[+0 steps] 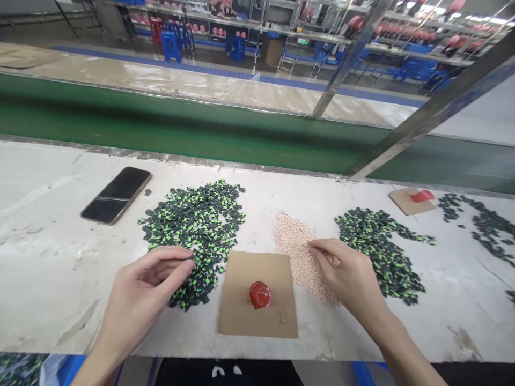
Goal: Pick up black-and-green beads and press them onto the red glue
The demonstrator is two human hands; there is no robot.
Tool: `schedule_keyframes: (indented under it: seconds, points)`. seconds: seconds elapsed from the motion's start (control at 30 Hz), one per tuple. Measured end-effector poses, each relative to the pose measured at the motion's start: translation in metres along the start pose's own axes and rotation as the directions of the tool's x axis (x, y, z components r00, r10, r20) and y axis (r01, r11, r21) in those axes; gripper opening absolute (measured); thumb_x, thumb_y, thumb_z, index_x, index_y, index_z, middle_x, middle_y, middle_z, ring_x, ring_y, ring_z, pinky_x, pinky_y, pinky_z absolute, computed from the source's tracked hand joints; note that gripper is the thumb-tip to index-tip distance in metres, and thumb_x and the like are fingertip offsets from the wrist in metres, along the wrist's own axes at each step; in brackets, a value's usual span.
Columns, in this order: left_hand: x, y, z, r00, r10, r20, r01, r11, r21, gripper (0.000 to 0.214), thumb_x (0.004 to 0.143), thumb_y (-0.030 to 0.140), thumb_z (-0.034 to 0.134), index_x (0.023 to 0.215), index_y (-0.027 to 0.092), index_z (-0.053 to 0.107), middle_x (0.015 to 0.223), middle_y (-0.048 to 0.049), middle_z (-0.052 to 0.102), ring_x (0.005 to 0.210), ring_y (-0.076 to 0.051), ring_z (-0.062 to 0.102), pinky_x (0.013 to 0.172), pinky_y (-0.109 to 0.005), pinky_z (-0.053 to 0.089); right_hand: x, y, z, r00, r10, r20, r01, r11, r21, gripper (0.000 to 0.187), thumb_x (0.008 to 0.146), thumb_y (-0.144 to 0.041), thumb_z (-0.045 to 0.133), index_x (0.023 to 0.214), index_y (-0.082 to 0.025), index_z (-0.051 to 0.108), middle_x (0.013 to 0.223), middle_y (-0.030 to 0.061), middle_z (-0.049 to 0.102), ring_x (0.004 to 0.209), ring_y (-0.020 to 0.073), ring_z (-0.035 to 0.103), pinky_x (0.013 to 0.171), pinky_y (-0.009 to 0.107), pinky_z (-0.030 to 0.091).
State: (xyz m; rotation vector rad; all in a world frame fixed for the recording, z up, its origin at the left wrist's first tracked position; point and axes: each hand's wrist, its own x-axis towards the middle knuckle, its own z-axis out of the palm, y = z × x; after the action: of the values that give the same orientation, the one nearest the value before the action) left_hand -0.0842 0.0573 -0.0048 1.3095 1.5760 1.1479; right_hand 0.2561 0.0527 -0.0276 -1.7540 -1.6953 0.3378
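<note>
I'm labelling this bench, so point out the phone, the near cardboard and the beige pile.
phone (116,194), head view, middle of screen.
near cardboard (241,311), head view, bare lower left part.
beige pile (292,236), head view, upper part.

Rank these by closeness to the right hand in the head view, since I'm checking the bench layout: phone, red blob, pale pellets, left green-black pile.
1. Pale pellets, under the fingertips of the right hand.
2. Red blob, on the cardboard to its left.
3. Left green-black pile, beyond the cardboard.
4. Phone, far left.
</note>
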Motion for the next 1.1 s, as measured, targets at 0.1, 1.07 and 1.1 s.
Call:
schedule_keyframes:
  seconds: [0.1,1.07,1.1]
  points:
    - [-0.003,0.007,0.003,1.000,-0.027,-0.004,0.027,0.996,-0.085,0.026,0.071,0.049,0.090,0.074,0.025,0.080,0.090,-0.0035,0.081,0.079,-0.023,0.078,0.075,-0.026,0.067,-0.008,-0.009,-0.008,0.996,0.083,-0.011,-0.081,0.989,0.126,0.015,0.087,-0.032,0.067,0.084,-0.022,0.077,0.083,0.0088,0.083,0.075,0.0271,0.080,0.070,0.041,0.067]
    - [-0.066,0.015,0.095,0.754,0.624,0.207,-0.641,0.768,0.020,0.027,0.095,0.002,0.051,0.104,0.024,0.066,0.081,-0.0041,0.076,0.070,-0.018,0.073,0.070,-0.026,0.061,-0.077,-0.077,0.015,0.944,0.263,0.200,-0.316,0.539,0.781,0.008,0.087,-0.027,0.082,0.089,-0.033,0.085,0.084,0.0023,0.084,0.077,0.0206,0.081,0.067,0.025,0.068]
    - [-0.067,0.015,0.094,0.758,0.621,0.199,-0.635,0.772,0.008,0.027,0.095,0.002,0.051,0.104,0.024,0.065,0.081,-0.0038,0.075,0.070,-0.018,0.073,0.071,-0.026,0.061,-0.076,-0.079,0.015,0.950,0.245,0.195,-0.304,0.566,0.766,0.008,0.088,-0.027,0.080,0.090,-0.034,0.084,0.084,0.0017,0.084,0.076,0.0201,0.081,0.066,0.024,0.067]
